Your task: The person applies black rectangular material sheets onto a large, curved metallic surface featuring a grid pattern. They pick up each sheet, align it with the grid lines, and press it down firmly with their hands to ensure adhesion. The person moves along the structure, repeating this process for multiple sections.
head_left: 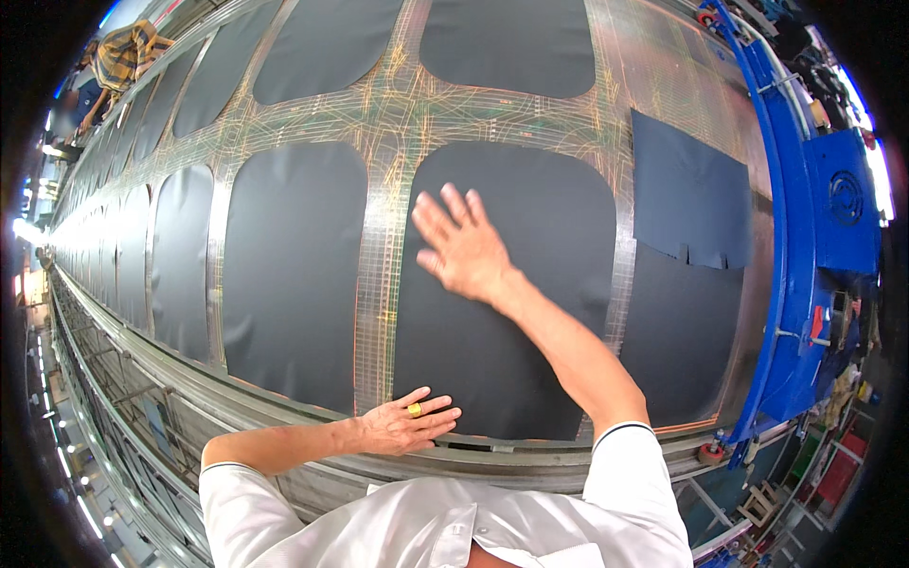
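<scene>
A dark grey sheet panel with rounded far corners [502, 369] lies flat on the long table before me. My right hand [464, 246] is on or just over its upper left part, palm down with fingers spread. At the sheet's near left corner rests my left hand [409, 421], its fingers stretched out and a yellow ring on one of them. Neither hand holds anything. To the left lies a similar dark panel [294, 275], and at the right a smaller dark sheet with a notched near edge [691, 194] overlaps another panel [686, 331].
The table [379, 256] carries many coloured guide lines and further rows of dark panels [507, 43]. A blue machine frame [786, 237] spans the right end. Metal rails [142, 369] run along the near edge. At the far left stands another person in a plaid garment [128, 52].
</scene>
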`<state>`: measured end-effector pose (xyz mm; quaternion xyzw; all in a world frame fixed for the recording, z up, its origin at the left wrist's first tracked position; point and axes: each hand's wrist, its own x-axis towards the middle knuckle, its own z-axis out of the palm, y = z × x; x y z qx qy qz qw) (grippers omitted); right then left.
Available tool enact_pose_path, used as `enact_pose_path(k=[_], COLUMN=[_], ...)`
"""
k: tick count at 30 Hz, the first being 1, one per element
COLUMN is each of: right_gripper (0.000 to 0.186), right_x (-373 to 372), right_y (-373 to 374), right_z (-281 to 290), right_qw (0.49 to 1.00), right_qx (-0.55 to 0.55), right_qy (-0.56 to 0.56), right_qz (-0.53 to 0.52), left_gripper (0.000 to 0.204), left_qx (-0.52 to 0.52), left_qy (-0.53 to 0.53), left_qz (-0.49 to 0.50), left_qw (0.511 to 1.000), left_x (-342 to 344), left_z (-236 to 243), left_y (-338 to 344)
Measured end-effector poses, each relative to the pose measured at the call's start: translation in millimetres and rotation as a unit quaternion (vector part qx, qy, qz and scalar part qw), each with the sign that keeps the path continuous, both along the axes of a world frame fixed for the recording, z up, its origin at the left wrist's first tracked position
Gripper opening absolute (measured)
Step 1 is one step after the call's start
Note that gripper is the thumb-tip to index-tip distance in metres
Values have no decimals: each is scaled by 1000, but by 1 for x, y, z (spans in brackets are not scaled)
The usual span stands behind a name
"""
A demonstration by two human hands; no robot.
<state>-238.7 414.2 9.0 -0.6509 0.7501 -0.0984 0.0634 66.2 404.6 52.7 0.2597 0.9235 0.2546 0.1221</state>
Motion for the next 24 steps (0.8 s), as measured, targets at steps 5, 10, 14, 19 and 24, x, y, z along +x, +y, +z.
enact_pose_path(k=[5,10,14,19,24], right_gripper=[70,60,45,60,69], right_x=[119,186,143,3,-20], right_y=[88,161,180,213,207], right_z=[4,2,33,25,-10], right_qw=[980,925,922,968,951], right_qx=[-75,-99,-56,-26,39], right_qy=[-142,-352,-353,-12,78], right_qz=[120,106,148,-250,-296], left_gripper=[44,65,70,77,85], left_qx=[119,104,9,-87,-44], left_qy=[73,91,47,177,145], left_qz=[65,194,312,236,186], left_qw=[988,971,949,951,971], left_x=[6,-93,-157,-165,-107], left_z=[26,47,-3,-21,-37], left_y=[1,3,-4,18,51])
